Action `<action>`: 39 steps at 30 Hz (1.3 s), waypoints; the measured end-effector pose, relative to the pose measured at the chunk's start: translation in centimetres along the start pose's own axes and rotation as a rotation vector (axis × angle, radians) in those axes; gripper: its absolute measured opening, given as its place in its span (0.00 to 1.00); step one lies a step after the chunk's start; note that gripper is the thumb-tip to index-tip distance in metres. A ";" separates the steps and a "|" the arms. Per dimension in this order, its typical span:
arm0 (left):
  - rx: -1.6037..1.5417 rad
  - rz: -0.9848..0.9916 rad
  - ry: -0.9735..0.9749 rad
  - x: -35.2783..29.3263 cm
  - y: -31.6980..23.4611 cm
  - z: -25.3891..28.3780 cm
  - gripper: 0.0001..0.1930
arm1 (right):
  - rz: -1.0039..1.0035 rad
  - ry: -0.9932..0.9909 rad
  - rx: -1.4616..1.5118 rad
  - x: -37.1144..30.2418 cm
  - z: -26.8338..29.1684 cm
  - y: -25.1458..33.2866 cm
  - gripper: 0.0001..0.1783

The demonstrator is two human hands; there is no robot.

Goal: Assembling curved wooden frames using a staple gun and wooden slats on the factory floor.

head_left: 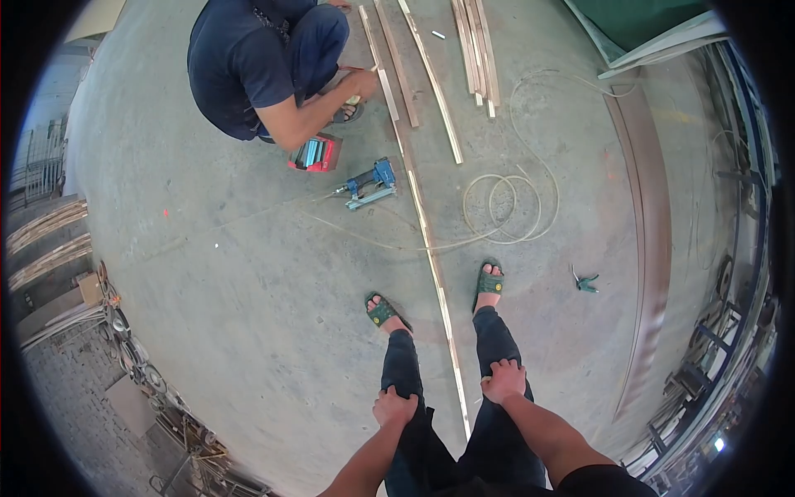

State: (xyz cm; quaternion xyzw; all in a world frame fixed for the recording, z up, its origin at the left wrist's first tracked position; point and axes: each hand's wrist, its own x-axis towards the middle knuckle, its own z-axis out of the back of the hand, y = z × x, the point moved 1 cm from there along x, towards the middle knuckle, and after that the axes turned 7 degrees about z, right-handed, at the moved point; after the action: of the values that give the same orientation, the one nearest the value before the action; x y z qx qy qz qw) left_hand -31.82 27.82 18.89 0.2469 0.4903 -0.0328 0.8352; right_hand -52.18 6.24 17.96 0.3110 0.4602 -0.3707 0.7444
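My left hand (395, 407) lies on my left knee, fingers spread over the dark trouser cloth and holding nothing. My right hand (503, 380) rests the same way on my right knee. Between my feet runs a long thin wooden strip (436, 277) on the concrete floor, made of several lengths in a line. A crouching co-worker (257, 66) at the upper left has a hand (362, 84) at the strip's far part. Beside that person lie a blue nail gun (373, 182) and a red box (327, 155) with blue-green pieces inside.
More wooden strips (431, 79) lie at the far side, some in a bundle (476, 54). A pale air hose (538, 228) coils across the floor and crosses the long strip. Green-handled pliers (586, 283) lie right of my feet. A long brown panel (650, 215) lies farther right.
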 end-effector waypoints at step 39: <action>0.016 0.012 0.040 0.2 -0.8 0.5 0.37 | -0.029 0.033 0.029 0.4 0.8 -0.5 0.26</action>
State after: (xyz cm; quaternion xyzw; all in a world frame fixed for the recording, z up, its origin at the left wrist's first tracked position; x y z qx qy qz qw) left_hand -31.56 26.99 18.60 0.2571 0.5051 -0.0270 0.8234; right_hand -52.10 5.27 17.83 0.3208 0.4714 -0.3830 0.7267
